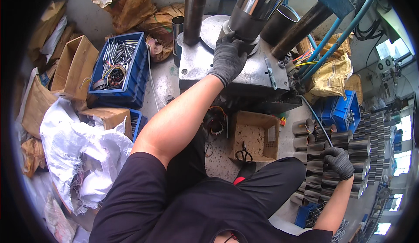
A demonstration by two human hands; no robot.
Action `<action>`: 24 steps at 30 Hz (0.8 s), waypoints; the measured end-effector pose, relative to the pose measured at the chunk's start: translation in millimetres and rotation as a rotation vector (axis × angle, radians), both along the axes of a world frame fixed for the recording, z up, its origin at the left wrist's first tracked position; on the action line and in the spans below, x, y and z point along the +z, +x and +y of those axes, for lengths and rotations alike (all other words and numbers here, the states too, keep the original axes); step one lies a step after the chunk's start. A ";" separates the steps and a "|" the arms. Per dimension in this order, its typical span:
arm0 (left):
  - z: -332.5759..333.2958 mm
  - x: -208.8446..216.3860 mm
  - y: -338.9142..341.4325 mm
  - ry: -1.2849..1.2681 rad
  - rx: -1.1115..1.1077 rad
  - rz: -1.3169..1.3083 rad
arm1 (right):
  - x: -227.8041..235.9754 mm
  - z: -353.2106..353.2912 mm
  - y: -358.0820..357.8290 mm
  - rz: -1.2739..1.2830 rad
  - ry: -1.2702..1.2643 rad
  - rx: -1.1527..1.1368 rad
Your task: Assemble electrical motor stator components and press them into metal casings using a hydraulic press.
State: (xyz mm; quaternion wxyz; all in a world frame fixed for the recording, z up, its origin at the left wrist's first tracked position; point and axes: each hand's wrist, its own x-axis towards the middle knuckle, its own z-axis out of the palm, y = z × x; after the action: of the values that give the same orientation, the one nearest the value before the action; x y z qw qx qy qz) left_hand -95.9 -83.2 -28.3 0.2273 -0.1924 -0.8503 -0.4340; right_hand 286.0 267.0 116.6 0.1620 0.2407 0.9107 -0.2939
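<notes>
My left hand, in a dark grey glove, presses its fingers around the lower side of a metal cylinder, dark below and shiny above. The cylinder stands slightly tilted in view on a round plate atop a machine's steel bed. Off to the right, my gloved right hand is closed around the end of a thin metal lever that runs up toward the machine. A slim light-coloured tool, perhaps a knife, lies on the bed's right part.
Steel posts flank the bed. Blue bins with metal rods stand left, beside a white woven sack. Below the bed is a wooden box with black scissors. Rows of metal cylinders cover the floor at right.
</notes>
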 end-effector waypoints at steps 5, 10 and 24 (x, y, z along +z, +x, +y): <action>-0.1 0.6 2.0 -0.001 0.002 -0.002 | 2.2 -11.2 -4.3 0.406 -0.093 -0.194; -2.2 0.2 0.8 -0.004 -0.001 -0.017 | 2.8 -3.5 -5.3 0.114 -0.082 -0.162; -1.8 2.1 1.4 -0.006 -0.021 -0.035 | 3.1 5.3 -2.2 0.117 -0.081 -0.094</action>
State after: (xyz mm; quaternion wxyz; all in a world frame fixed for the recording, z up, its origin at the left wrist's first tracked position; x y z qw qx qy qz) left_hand -94.5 -84.9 -26.3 0.2072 -0.1943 -0.8534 -0.4371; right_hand 283.8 272.3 119.8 0.1040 0.2589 0.8938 -0.3513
